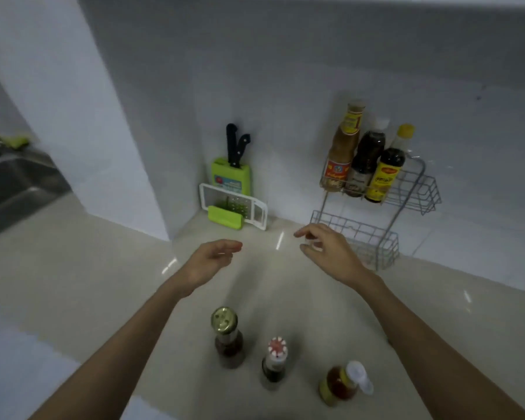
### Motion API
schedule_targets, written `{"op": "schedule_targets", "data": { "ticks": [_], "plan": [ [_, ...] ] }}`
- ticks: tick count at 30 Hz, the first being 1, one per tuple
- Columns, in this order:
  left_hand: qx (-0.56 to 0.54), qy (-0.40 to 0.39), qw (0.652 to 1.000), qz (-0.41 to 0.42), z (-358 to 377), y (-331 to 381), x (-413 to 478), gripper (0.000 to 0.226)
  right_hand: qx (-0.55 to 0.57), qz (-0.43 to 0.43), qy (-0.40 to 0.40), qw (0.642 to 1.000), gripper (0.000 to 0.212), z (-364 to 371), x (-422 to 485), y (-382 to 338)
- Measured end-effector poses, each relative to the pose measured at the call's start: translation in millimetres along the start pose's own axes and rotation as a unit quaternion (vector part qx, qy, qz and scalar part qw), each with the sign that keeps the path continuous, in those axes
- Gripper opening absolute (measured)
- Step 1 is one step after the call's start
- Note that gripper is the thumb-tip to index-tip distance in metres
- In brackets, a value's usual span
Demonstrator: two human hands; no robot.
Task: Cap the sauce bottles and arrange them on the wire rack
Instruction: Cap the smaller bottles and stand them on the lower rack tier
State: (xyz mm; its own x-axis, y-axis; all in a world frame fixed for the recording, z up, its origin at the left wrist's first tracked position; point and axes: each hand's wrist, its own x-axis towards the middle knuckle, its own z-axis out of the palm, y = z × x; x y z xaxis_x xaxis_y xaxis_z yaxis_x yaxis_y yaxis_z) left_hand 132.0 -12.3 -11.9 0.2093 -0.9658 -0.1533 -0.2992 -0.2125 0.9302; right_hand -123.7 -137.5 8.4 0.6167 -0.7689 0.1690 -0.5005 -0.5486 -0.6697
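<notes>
Both hands hover empty above the pale counter, arms stretched forward. The left hand is loosely curled, fingers half bent and holding nothing. The right hand is spread wider, fingers relaxed and apart, also gripping nothing; it hangs just in front of the lower shelf of the wire rack, though whether it touches the wire is hard to tell.

Three bottles stand on the counter nearer the person than the hands, between the two forearms. The gold-capped bottle is below the left hand. The red-and-white-capped bottle stands just right of it, a little closer to the camera. The orange bottle with a white flip cap sits furthest right, beside the right forearm, and its cap lid looks tipped open.

On the rack's upper shelf, well beyond the right hand against the wall, three bottles stand side by side: a tall tan-capped bottle, a dark white-capped bottle and a yellow-capped bottle.

In the corner beyond the left hand stand a green knife block and a white grater.
</notes>
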Motion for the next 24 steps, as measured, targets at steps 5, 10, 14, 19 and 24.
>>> {"op": "schedule_targets", "data": {
  "ticks": [5,10,14,19,24],
  "plan": [
    [0.038,-0.030,0.998,-0.049,-2.7,-65.0,-70.3,0.079,-0.005,-0.033,-0.229,0.973,0.023,52.1,-9.4,-47.2],
    [0.027,-0.101,0.993,-0.058,26.7,-87.1,-106.3,0.074,-0.018,-0.076,-0.300,0.951,0.054,83.2,-25.2,-88.4],
    [0.000,-0.014,0.998,-0.056,56.8,-100.2,-107.2,0.048,-0.068,-0.167,-0.283,0.942,0.051,97.4,-33.8,-98.6],
    [-0.036,0.056,0.995,-0.072,74.9,-97.2,-102.2,0.030,-0.081,-0.189,-0.266,0.942,0.041,96.2,-33.2,-98.1],
    [-0.078,0.059,0.992,-0.085,69.2,-78.6,-85.1,0.024,-0.089,-0.159,-0.281,0.942,0.040,83.2,-21.8,-99.6]
  ]
}}
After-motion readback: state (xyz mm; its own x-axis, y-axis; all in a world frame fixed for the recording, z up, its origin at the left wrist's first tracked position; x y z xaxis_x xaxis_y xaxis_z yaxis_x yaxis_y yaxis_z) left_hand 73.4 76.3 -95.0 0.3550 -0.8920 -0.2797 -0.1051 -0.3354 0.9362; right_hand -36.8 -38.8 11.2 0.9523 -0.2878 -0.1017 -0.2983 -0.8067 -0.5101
